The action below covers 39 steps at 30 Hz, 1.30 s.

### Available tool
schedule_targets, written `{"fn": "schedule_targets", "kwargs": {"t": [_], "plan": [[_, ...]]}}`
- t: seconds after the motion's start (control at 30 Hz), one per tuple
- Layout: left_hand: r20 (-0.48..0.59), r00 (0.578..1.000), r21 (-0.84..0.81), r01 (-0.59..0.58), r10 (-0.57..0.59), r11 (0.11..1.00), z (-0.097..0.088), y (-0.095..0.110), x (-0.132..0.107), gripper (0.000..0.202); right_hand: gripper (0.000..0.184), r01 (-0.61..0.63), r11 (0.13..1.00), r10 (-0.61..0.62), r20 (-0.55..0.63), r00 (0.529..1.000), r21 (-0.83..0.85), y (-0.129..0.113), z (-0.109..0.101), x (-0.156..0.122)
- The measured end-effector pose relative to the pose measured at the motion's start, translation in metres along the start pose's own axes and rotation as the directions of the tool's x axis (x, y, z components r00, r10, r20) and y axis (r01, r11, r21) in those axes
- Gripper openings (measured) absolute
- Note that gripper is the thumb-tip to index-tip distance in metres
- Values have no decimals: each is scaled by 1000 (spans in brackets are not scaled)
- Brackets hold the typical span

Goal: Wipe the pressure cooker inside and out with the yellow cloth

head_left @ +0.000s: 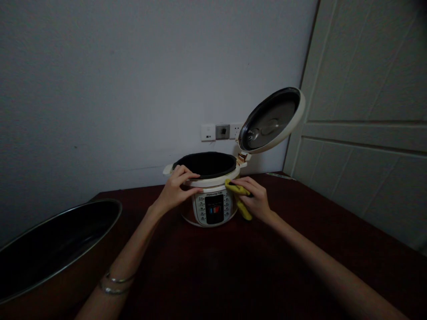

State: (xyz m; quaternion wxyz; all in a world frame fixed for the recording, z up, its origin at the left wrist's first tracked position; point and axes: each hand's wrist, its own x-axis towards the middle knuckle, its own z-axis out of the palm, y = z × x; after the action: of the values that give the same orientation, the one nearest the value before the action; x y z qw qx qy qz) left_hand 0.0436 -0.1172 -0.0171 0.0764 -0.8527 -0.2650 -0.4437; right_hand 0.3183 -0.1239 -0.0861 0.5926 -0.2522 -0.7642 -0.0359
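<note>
A white electric pressure cooker [215,209] stands on the dark red table, its lid [271,120] hinged up and tilted to the right. Its dark inner pot [207,163] shows at the top. My left hand [178,186] grips the cooker's rim at the front left, fingers over the top and thumb below. In my right hand [255,198] is a yellow cloth [242,195], pressed against the cooker's body just under the rim at the front right. Part of the cloth hangs below my fingers.
A large dark pan [63,240] with a metal rim stands at the left, close to my left forearm. Wall sockets [222,132] are behind the cooker. A pale panelled door [363,133] borders the table [213,275] on the right. A thin flat strip [280,176] lies at the table's back right.
</note>
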Motion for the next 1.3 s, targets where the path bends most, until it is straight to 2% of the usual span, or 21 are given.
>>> {"fn": "schedule_targets", "kwargs": {"t": [0.07, 0.17, 0.27, 0.33, 0.4, 0.5, 0.57, 0.63, 0.7, 0.77, 0.87, 0.93, 1.03, 1.17, 1.3], "plan": [[104, 994, -38, 35, -31, 999, -7, 1, 2, 31, 24, -77, 997, 78, -61, 995, 6, 1, 6, -6], [198, 980, -82, 38, -21, 996, -14, 2, 2, 34, 10, -176, 984, 175, -122, 977, 8, 3, 16, -36], [225, 974, -99, 33, -10, 995, -17, 0, 2, 35, 6, -198, 980, 198, -57, 978, 13, 4, 22, -67], [243, 970, -109, 36, -8, 993, -18, 0, 1, 35, 6, -187, 982, 188, -22, 982, 23, 5, 22, -74], [261, 965, -116, 45, -13, 992, -18, -1, 1, 36, 7, -183, 983, 184, -50, 982, 26, 5, 20, -63], [274, 962, -123, 49, -13, 991, -19, -1, 1, 36, 7, -182, 983, 183, -133, 974, 23, 4, 14, -30], [273, 962, -134, 44, -6, 990, -19, -1, 0, 36, 7, -168, 985, 170, -146, 975, 23, 3, 11, -11], [274, 962, -145, 44, -2, 988, -20, 0, 0, 37, 7, -163, 986, 165, -144, 976, 26, 2, 12, -7], [282, 959, -146, 45, -2, 988, -21, 0, 0, 38, 7, -180, 983, 183, -147, 972, 31, 2, 16, -18], [289, 957, -143, 50, -6, 989, -21, 0, 0, 39, 6, -215, 976, 218, -131, 967, 34, 2, 22, -41], [290, 956, -133, 75, -33, 988, -20, 1, 0, 39, 6, -258, 966, 260, -62, 964, 32, 4, 30, -75], [286, 957, -122, 86, -48, 989, -19, 1, 0, 38, 7, -258, 966, 259, -26, 966, 33, 4, 31, -85], [292, 954, -94, 100, -69, 991, -18, 4, 0, 38, 9, -228, 973, 229, -36, 973, 35, 3, 28, -71], [296, 951, -66, 117, -92, 991, -17, 7, 1, 39, 10, -183, 983, 183, -141, 973, 18, -1, 19, -27], [281, 955, -52, 108, -89, 993, -15, 9, 1, 36, 17, -95, 995, 94, -142, 985, -2, -4, 14, -2]]}}
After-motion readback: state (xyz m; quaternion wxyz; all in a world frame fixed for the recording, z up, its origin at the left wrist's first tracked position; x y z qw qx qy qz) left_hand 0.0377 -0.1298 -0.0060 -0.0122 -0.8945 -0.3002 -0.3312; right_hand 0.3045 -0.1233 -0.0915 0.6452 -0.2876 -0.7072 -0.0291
